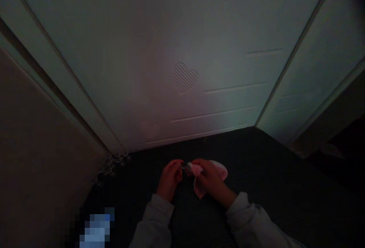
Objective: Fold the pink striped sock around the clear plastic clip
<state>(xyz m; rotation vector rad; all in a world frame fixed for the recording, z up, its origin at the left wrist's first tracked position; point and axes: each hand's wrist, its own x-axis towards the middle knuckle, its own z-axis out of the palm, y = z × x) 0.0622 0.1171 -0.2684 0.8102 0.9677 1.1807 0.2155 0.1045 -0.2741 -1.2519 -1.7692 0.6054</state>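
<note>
My right hand [210,175] is closed round a soft pink cloth piece [221,170] with pale edges. One end of it sticks out to the right and another flap hangs below my fingers. My left hand [171,175] is closed in a pinch a little to the left. Between the two hands shows a small shiny thing [184,167], which looks like metal. It reaches from my left fingertips to the pale end of the cloth. In the dim light I cannot make out its exact kind, and my fingers cover part of it.
A white door [159,69] with carved hearts and grooved lines stands in front of me. Below lies a dark floor [199,221]. Crumpled greyish bits [111,164] lie in the left corner by the wall [37,145]. A pixelated pale-blue patch [95,231] covers something at lower left.
</note>
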